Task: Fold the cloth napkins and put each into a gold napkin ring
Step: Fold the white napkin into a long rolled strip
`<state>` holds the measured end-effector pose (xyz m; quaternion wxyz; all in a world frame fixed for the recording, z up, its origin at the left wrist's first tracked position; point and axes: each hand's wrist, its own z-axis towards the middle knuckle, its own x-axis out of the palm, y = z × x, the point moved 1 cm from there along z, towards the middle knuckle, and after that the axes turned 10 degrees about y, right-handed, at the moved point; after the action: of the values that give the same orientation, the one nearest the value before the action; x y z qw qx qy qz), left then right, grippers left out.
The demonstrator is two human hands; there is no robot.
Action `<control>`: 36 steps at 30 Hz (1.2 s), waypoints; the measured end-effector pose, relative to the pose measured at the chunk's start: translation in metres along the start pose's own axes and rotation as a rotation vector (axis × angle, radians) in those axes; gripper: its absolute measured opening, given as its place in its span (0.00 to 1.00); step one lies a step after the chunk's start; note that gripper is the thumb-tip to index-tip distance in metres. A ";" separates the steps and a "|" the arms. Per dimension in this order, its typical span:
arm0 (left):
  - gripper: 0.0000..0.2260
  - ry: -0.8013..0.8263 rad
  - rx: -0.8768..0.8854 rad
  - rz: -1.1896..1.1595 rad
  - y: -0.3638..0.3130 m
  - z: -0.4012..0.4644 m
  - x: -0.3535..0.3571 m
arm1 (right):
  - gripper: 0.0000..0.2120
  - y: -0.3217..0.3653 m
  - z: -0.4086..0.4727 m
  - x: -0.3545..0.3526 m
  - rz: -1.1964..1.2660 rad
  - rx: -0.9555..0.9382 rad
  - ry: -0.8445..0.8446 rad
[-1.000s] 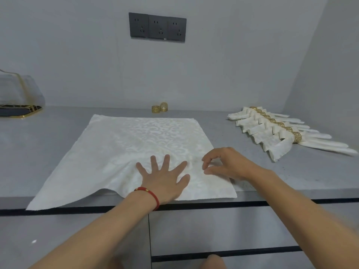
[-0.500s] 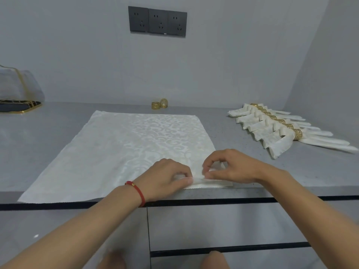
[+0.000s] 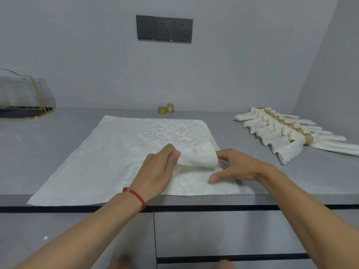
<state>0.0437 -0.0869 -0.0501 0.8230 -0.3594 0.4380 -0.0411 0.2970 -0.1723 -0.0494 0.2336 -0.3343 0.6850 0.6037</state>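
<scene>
A white patterned cloth napkin [image 3: 120, 152] lies spread flat on the grey counter [image 3: 58, 136], its near edge along the counter's front. My left hand [image 3: 157, 171] and my right hand [image 3: 237, 167] each pinch a raised pleat of the napkin [image 3: 198, 156] near its right side, lifting a fold off the surface. Two loose gold napkin rings [image 3: 165, 109] stand at the back by the wall. A row of several folded napkins in gold rings [image 3: 287, 133] lies at the right.
A tissue-box cover with gold trim [image 3: 23, 94] sits at the far left on a dark tray. A dark triple wall socket [image 3: 164, 29] is on the back wall. A side wall closes the counter at the right. Drawer fronts run below the counter edge.
My left hand went from lying flat on the napkin to pinching it. Both hands have since lifted a fold of cloth off the counter and carried it away from the near edge.
</scene>
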 end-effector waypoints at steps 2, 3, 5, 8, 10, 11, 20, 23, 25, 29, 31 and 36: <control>0.16 0.000 -0.001 0.044 -0.005 0.002 -0.006 | 0.12 -0.002 0.014 0.000 -0.016 -0.063 -0.126; 0.16 0.046 -0.011 0.124 -0.008 0.003 -0.007 | 0.09 -0.002 0.022 0.000 -0.006 -0.088 -0.207; 0.15 0.144 -0.072 0.376 -0.006 0.000 -0.007 | 0.09 0.003 0.033 -0.005 0.050 -0.148 -0.325; 0.16 0.179 -0.268 0.579 0.008 -0.005 -0.003 | 0.09 0.012 0.034 -0.015 0.153 -0.115 -0.405; 0.17 0.176 -0.339 0.593 0.010 -0.005 -0.003 | 0.09 0.009 0.028 -0.022 0.177 -0.098 -0.439; 0.17 0.176 -0.337 0.590 0.009 -0.001 -0.003 | 0.09 0.007 0.023 -0.025 0.161 -0.100 -0.454; 0.20 0.409 -0.031 0.381 0.021 0.019 -0.006 | 0.08 0.005 -0.042 -0.007 -0.015 -0.086 -0.478; 0.17 0.450 -0.020 0.344 0.028 0.008 -0.024 | 0.11 0.018 -0.047 0.006 0.102 -0.097 -0.372; 0.14 0.489 -0.056 0.384 0.030 0.000 -0.037 | 0.11 0.026 -0.045 0.013 0.136 -0.106 -0.308; 0.06 0.636 -0.152 0.395 0.028 -0.009 -0.070 | 0.06 0.042 -0.031 0.019 0.158 -0.128 -0.235; 0.07 0.735 -0.211 0.325 0.027 -0.012 -0.085 | 0.03 0.047 -0.023 0.018 0.204 -0.151 -0.209; 0.13 0.813 -0.210 -0.055 0.020 -0.012 -0.097 | 0.03 0.054 0.011 0.002 0.454 -0.289 -0.215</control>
<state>-0.0302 -0.0417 0.0004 0.5408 -0.4074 0.7191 -0.1565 0.2546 -0.1591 -0.0169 0.1137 -0.1363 0.6203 0.7640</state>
